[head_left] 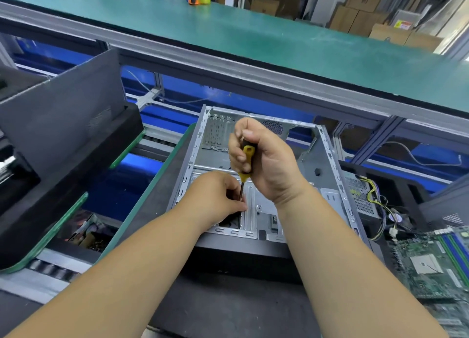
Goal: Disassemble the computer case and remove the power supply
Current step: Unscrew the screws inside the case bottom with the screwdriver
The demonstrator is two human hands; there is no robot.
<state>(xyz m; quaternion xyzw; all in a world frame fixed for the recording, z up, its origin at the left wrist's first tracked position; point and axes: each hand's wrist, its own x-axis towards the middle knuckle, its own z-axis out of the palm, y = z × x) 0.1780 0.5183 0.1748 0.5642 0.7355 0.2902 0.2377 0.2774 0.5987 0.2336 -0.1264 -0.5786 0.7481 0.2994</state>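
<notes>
An open grey computer case lies on its side on a dark mat, its inside bare metal. My right hand grips the yellow and black handle of a screwdriver, held upright over the case floor. My left hand pinches the screwdriver's thin shaft low down, near its tip, against the case floor. The tip and whatever it touches are hidden by my left fingers. A power supply with yellow and black cables lies outside the case, to its right.
A green motherboard lies at the right, near the front. A dark case panel leans at the left. A raised green shelf runs across the back, with cardboard boxes behind it. Rollers of a conveyor show lower left.
</notes>
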